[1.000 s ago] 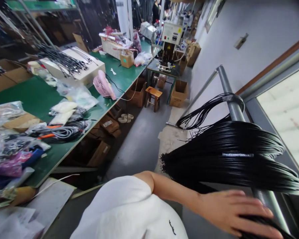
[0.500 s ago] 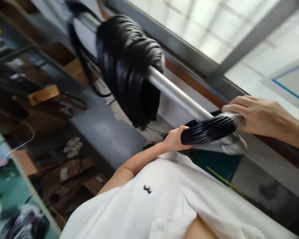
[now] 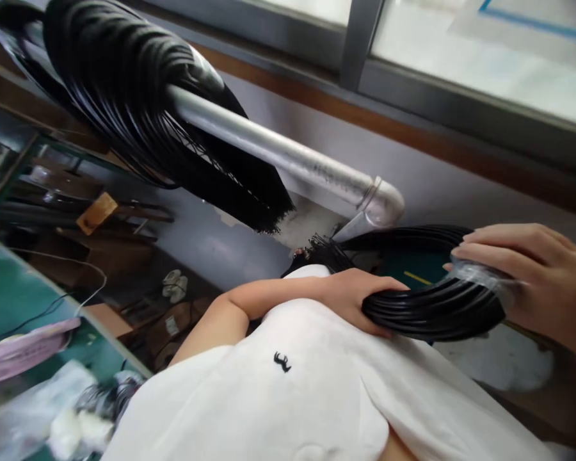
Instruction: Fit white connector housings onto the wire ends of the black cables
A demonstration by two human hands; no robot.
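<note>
We are gripping the black cable bundle [image 3: 427, 310] at both ends: left hand [image 3: 360, 298] clenched around it, right hand [image 3: 532, 282] fingers pinching its clear wrap [image 3: 480, 276]. Its long axis is running left-right, below the pipe [image 3: 288, 157].

The left hand [image 3: 360, 298] is gripping a thick bundle of black cables [image 3: 427, 310], while the right hand [image 3: 532, 282] is pinching its clear plastic wrap [image 3: 480, 276] (crinkled). Above, more black cables [image 3: 139, 109] are hanging over a grey metal pipe [image 3: 292, 160].
</note>
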